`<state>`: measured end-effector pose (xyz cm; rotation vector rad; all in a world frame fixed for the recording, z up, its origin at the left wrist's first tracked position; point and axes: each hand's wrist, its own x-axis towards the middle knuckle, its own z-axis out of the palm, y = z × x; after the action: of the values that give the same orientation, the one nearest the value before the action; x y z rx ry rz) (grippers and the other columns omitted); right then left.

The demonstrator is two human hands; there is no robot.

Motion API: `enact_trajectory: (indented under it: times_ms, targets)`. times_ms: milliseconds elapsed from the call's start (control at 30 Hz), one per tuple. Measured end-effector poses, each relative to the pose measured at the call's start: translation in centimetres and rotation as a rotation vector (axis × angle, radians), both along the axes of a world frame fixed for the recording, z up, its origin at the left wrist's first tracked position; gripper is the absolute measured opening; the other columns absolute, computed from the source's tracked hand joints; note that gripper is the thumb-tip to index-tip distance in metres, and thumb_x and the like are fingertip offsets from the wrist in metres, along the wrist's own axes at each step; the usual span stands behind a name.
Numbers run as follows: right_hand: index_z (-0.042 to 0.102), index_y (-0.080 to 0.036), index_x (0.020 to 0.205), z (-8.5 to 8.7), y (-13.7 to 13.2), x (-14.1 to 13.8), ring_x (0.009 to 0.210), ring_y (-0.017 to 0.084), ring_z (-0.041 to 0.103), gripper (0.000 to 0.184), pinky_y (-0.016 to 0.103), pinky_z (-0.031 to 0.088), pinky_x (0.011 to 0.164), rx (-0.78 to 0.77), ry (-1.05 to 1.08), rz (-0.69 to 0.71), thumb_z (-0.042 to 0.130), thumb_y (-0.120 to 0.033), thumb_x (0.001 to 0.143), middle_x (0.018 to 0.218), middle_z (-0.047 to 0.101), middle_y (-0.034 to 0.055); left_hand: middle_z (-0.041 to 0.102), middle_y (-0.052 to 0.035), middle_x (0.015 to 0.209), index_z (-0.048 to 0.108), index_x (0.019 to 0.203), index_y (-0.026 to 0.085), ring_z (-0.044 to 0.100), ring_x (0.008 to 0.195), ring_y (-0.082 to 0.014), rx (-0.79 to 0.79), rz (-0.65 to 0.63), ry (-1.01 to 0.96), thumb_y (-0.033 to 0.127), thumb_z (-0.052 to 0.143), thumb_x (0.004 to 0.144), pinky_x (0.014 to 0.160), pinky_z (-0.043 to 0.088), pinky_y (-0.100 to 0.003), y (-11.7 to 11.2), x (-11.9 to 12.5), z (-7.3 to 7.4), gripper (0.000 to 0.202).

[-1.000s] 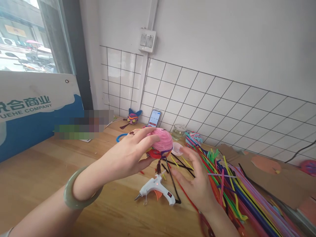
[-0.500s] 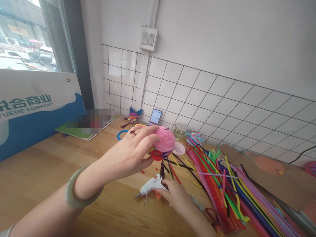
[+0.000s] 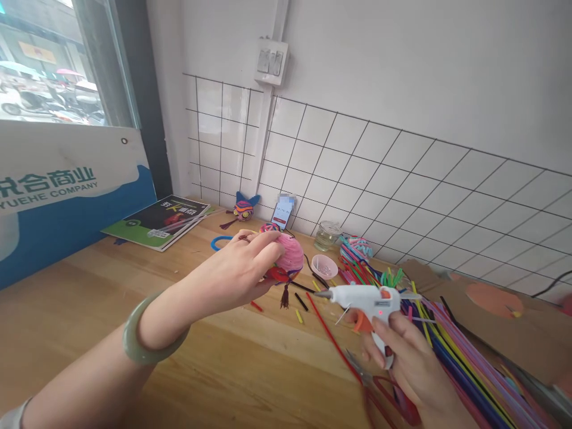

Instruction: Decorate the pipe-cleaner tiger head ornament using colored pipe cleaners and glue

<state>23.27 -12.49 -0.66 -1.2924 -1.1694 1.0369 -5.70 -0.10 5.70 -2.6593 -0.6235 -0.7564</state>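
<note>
My left hand [image 3: 243,262] is closed around a pink fuzzy ball-shaped craft piece [image 3: 291,253] held above the table. Red and purple trim shows along its lower edge, and a dark brown tassel [image 3: 285,296] hangs from it; my fingers hide its left side. In my right hand [image 3: 404,351] is a white glue gun [image 3: 364,300], gripped by the handle. Its metal nozzle points left, toward the craft piece but apart from it, and a small light glows red on its body. Scissors with red handles [image 3: 379,381] lie below the glue gun.
Bundles of coloured pipe cleaners [image 3: 473,351] spread over the right side, beside brown cardboard [image 3: 496,322]. Further back stand a pink dish [image 3: 324,267], a glass jar [image 3: 327,236], a phone [image 3: 282,213] and a finished-looking eared figure [image 3: 245,207]. Magazines [image 3: 156,221] lie at the left.
My right hand has lifted the glue gun off the table and brought it up and right, its nozzle now level. My left hand has shifted the pink piece slightly left.
</note>
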Motion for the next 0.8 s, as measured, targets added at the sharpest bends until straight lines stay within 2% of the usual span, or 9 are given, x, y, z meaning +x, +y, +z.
enact_trajectory:
  times_ms: [67, 167, 233, 367, 433, 500, 600, 800]
  targets:
    - [0.062, -0.018, 0.089, 0.8, -0.1, -0.3, 0.042, 0.011, 0.046, 0.026, 0.031, 0.049, 0.053, 0.145, -0.049, -0.018, 0.060, -0.044, 0.088, 0.058, 0.059, -0.0011, 0.056, -0.0215, 0.122, 0.046, 0.099, 0.013, 0.062, 0.104, -0.0323, -0.001, 0.001, 0.017, 0.015, 0.049, 0.086, 0.080, 0.052, -0.043, -0.1, 0.2, 0.0, 0.013]
    - [0.064, -0.018, 0.088, 1.5, -0.3, -1.6, 0.050, 0.014, 0.052, 0.024, 0.030, 0.050, 0.054, 0.281, -0.248, -0.032, 0.055, -0.040, 0.091, 0.061, 0.060, 0.0020, 0.057, -0.0214, 0.119, 0.046, 0.097, 0.014, 0.062, 0.104, -0.0327, -0.010, 0.003, 0.031, 0.016, 0.049, 0.087, 0.080, 0.052, -0.043, -0.2, 0.3, 0.1, 0.011]
    - [0.065, -0.019, 0.091, 1.8, -0.5, -2.8, 0.055, 0.015, 0.054, 0.023, 0.028, 0.050, 0.055, 0.324, -0.407, -0.102, 0.055, -0.039, 0.092, 0.069, 0.062, 0.0036, 0.058, -0.0217, 0.118, 0.046, 0.096, 0.014, 0.061, 0.105, -0.0329, -0.010, 0.003, 0.032, 0.017, 0.049, 0.088, 0.079, 0.052, -0.043, -0.1, 0.3, 0.0, 0.010]
    - [0.065, -0.020, 0.102, 1.8, -0.7, -4.7, 0.059, 0.017, 0.057, 0.022, 0.027, 0.053, 0.061, 0.479, -0.697, -0.259, 0.054, -0.037, 0.092, 0.063, 0.057, 0.0000, 0.058, -0.0224, 0.119, 0.045, 0.098, 0.013, 0.061, 0.105, -0.0327, 0.007, -0.009, 0.021, 0.020, 0.048, 0.090, 0.080, 0.052, -0.044, 0.0, 0.3, -0.3, 0.011]
    - [0.063, -0.020, 0.107, 1.5, -0.6, -5.1, 0.070, 0.019, 0.065, 0.023, 0.027, 0.055, 0.067, 0.586, -0.814, -0.254, 0.054, -0.034, 0.092, 0.074, 0.063, 0.0028, 0.058, -0.0226, 0.119, 0.045, 0.099, 0.013, 0.062, 0.103, -0.0321, 0.019, -0.014, 0.013, 0.019, 0.049, 0.088, 0.080, 0.052, -0.043, 0.0, 0.4, -0.5, 0.013]
    - [0.061, -0.019, 0.110, 1.1, -0.4, -5.0, 0.087, 0.021, 0.068, 0.023, 0.028, 0.056, 0.075, 0.661, -0.916, -0.230, 0.054, -0.032, 0.092, 0.093, 0.068, 0.0077, 0.057, -0.0228, 0.120, 0.045, 0.100, 0.013, 0.062, 0.102, -0.0318, 0.032, -0.011, 0.007, 0.015, 0.049, 0.086, 0.080, 0.052, -0.044, -0.1, 0.5, -0.5, 0.015]
    - [0.058, -0.019, 0.117, 0.5, -0.3, -4.6, 0.099, 0.024, 0.067, 0.028, 0.031, 0.056, 0.081, 0.681, -1.002, -0.197, 0.055, -0.029, 0.091, 0.107, 0.068, 0.0115, 0.057, -0.0224, 0.122, 0.046, 0.100, 0.013, 0.063, 0.101, -0.0304, 0.040, -0.013, 0.009, 0.011, 0.049, 0.083, 0.082, 0.051, -0.044, -0.2, 0.7, -0.3, 0.017]
    - [0.053, -0.020, 0.122, -0.1, -0.4, -4.2, 0.100, 0.027, 0.067, 0.031, 0.035, 0.057, 0.079, 0.654, -1.020, -0.178, 0.053, -0.028, 0.092, 0.111, 0.067, 0.0135, 0.058, -0.0205, 0.122, 0.045, 0.100, 0.015, 0.063, 0.100, -0.0291, 0.040, -0.033, -0.003, 0.013, 0.048, 0.085, 0.084, 0.050, -0.044, -0.4, 0.9, -0.3, 0.015]
